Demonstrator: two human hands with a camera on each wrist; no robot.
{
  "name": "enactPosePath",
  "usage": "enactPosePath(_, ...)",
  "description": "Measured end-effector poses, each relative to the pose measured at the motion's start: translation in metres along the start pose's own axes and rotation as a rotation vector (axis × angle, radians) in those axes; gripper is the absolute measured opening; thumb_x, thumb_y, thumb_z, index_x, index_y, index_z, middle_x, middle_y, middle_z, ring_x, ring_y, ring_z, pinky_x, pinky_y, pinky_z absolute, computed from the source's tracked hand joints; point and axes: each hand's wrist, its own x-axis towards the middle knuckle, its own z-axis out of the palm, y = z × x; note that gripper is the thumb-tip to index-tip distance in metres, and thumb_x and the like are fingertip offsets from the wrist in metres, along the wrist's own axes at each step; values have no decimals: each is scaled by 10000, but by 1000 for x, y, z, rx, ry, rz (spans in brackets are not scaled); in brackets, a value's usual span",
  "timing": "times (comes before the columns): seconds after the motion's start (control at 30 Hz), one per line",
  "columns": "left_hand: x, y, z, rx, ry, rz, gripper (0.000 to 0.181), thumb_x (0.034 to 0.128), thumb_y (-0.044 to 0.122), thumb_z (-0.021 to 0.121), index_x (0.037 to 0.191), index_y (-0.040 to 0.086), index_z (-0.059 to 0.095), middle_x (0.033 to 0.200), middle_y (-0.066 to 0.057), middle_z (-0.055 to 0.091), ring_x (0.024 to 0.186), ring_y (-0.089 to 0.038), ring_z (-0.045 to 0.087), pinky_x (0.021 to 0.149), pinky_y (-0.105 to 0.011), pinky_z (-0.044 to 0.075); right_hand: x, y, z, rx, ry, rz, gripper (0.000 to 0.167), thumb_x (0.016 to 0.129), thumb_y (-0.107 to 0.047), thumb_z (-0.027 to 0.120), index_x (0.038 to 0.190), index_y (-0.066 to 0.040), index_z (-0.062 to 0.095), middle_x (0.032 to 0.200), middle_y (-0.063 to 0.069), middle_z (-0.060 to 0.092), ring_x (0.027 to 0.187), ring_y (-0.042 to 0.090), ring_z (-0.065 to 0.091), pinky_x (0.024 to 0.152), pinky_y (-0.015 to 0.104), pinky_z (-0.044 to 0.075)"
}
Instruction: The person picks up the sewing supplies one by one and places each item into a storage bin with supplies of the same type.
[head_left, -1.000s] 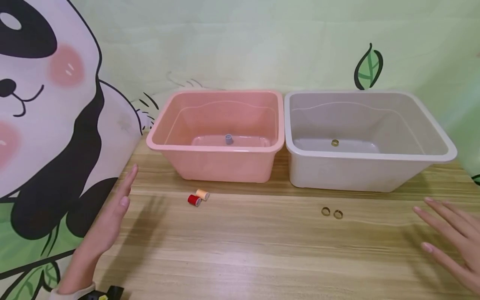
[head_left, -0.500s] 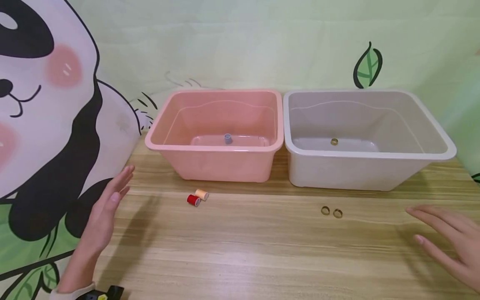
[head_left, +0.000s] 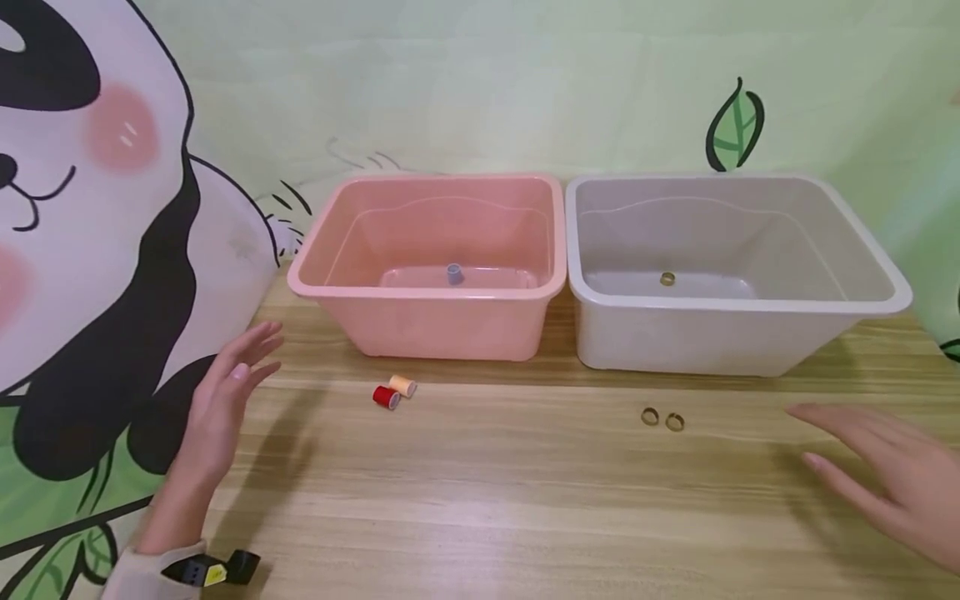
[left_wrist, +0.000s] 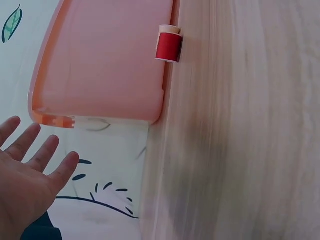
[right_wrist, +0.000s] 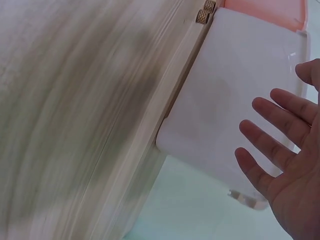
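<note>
My left hand hovers over the table's left side, fingers loosely extended and holding nothing. The nearest things to it are a red thread spool and a peach thread spool, lying against each other before the pink bin. In the left wrist view the red spool partly covers the peach one. On the right, my right hand is held above the table with extended fingers and nothing in it. To its left lie two brass-coloured rings, the left ring and the right ring, close together.
A pink bin at the back holds a small grey-blue spool-like piece. Right beside it stands a light grey bin with one brass-coloured ring inside. Behind them hangs a printed panda backdrop.
My right hand has moved left, closer to the two rings. The left hand has shifted slightly and its fingers have spread a little. Spools, rings and bins stay put.
</note>
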Motion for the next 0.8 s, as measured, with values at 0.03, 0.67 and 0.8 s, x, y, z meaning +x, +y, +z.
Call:
enactPosePath(0.03,1,-1,0,-32,1,2,448,1097,136,324,1522,22,412,1539,-121,457,1393,-191,453,1065,-188,416,1,-1,1,2,-15,-1,565,869,-217,800,1394,-149,603,1264,153,681,1108,377,612,1202,194,211)
enactPosePath(0.67,15,-6,1,-171,114,-92,459,1091,242,372,1498,41,441,1519,-108,471,1414,-228,423,1067,-227,429,47,-29,19,144,-48,-184,578,820,-191,840,1360,-169,633,1279,35,683,1128,293,635,1095,27,175)
enactPosePath(0.8,17,-9,3,-193,113,-87,457,1089,228,369,1501,43,437,1524,-112,465,1421,-241,413,1070,-235,428,53,-33,24,154,-53,-198,589,811,-205,848,1359,-179,632,1275,25,684,1132,276,641,1093,29,177)
